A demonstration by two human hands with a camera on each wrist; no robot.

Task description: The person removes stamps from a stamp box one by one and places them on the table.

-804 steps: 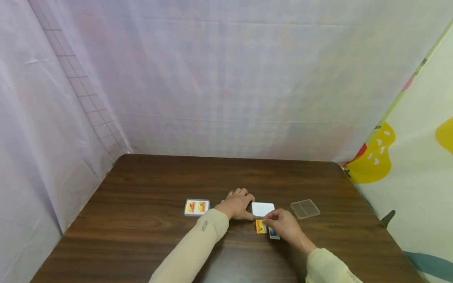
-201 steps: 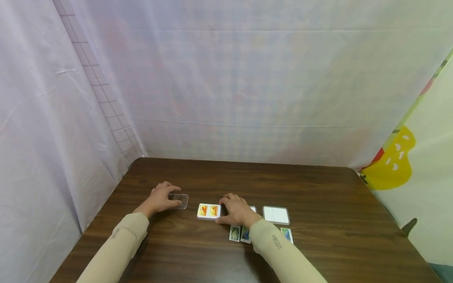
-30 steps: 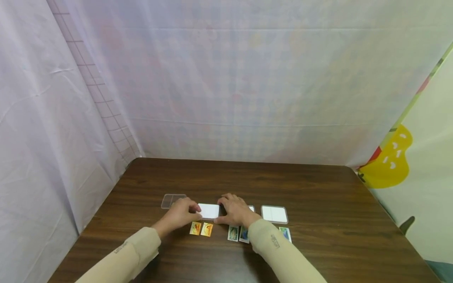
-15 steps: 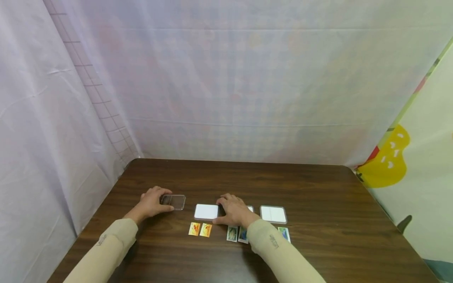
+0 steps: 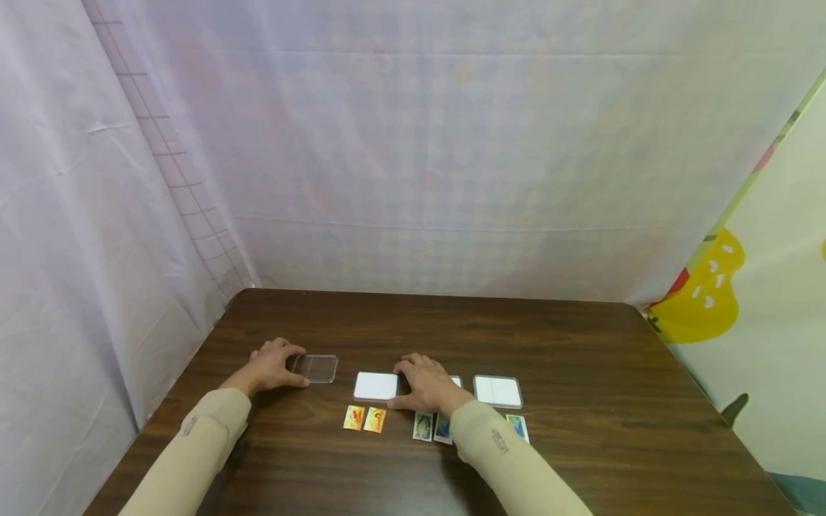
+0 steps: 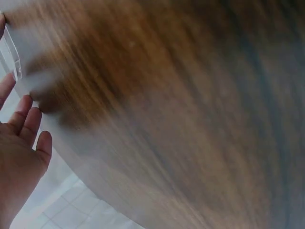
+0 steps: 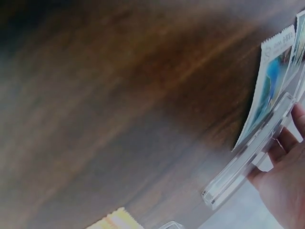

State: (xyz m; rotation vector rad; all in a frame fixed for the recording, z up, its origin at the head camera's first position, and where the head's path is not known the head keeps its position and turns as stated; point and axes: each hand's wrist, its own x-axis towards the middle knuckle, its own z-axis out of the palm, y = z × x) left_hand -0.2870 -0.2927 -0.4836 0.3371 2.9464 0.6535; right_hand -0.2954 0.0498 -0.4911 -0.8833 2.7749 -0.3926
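Note:
My left hand is at the left end of a clear plastic lid lying flat on the table, thumb and forefinger at its opposite edges. The left wrist view shows the lid edge-on between those fingertips. My right hand grips the right end of a flat plastic case with a white inside, thumb near, fingers far. Two orange-yellow stamps lie in front of this case. A crab-patterned stamp and a blue stamp lie just before the right hand.
A second white case is mostly hidden behind the right hand. Right of it lies a clear piece with a dividing line over white. A blue-green stamp shows beyond the right sleeve. Curtains stand behind the wooden table.
Since 6.7 seconds ago the two orange stamps have left the case for the table. In the last second my left hand moved from the case leftward to the lid; the right hand stays.

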